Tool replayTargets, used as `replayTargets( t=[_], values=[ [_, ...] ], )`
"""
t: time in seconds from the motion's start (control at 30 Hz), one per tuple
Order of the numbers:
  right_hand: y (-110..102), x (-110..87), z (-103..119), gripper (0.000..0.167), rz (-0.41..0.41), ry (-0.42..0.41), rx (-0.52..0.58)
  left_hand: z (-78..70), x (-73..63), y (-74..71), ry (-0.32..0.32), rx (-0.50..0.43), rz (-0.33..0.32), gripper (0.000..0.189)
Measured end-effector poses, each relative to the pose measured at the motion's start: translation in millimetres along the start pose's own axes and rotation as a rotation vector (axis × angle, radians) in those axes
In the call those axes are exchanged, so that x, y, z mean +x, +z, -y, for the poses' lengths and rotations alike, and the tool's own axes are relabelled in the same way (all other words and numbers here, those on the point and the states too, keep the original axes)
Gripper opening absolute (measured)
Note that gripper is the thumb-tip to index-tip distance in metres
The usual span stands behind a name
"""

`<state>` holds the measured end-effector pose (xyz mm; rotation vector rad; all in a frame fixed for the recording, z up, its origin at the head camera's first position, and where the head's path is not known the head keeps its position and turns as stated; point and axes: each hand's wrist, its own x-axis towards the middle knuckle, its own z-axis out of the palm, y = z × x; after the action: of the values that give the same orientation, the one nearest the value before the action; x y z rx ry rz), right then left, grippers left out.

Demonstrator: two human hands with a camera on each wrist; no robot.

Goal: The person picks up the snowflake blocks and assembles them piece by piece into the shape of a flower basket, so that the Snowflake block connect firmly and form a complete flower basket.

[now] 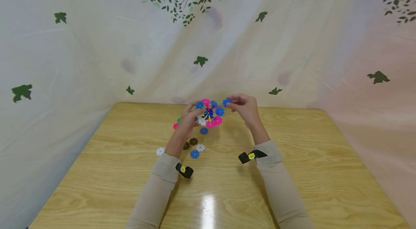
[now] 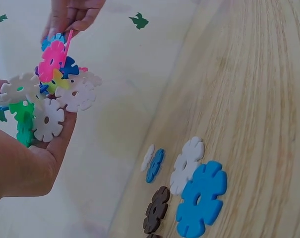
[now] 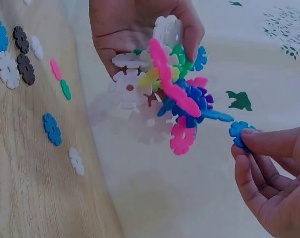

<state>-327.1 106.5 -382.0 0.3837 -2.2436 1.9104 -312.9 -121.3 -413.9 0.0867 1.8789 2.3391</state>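
My left hand (image 1: pixel 187 120) holds up a cluster of interlocked snowflake discs (image 1: pixel 208 113) above the far part of the table. The cluster mixes pink, blue, white, green and yellow pieces; in the right wrist view a pink disc (image 3: pixel 172 84) stands out at its front. Between thumb and fingers, my right hand (image 1: pixel 246 109) pinches a single blue snowflake disc (image 3: pixel 241 135), just right of the cluster. In the right wrist view that disc is close to the tip of a blue disc (image 3: pixel 217 116) sticking out of the cluster.
Loose discs lie on the wooden table (image 1: pixel 292 171) below the left hand: a blue one (image 1: pixel 195 154), white ones (image 1: pixel 200 147), brown ones (image 1: pixel 193 141), plus pink (image 3: pixel 55 70) and green (image 3: pixel 65 89) ones. A pale curtain (image 1: pixel 227 41) with leaf prints hangs behind the table.
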Motion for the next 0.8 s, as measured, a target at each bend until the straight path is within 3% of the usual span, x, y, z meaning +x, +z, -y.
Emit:
replayTargets(
  t=[0.23,0.57,0.8],
  values=[
    [11.0,-3.4,1.7,0.019,0.012,-0.1,-0.051,0.0,-2.5,2.7,-0.006,0.035,0.019,0.051],
    [19.1,-7.5,3.1,0.023,0.019,-0.098,-0.138,0.9,-2.9,4.2,0.001,0.053,0.01,0.049],
    [24.4,-19.1,29.6,0.019,0.011,-0.139,-0.161,1.4,-1.6,4.8,-0.023,0.076,0.002,0.05]
  ],
)
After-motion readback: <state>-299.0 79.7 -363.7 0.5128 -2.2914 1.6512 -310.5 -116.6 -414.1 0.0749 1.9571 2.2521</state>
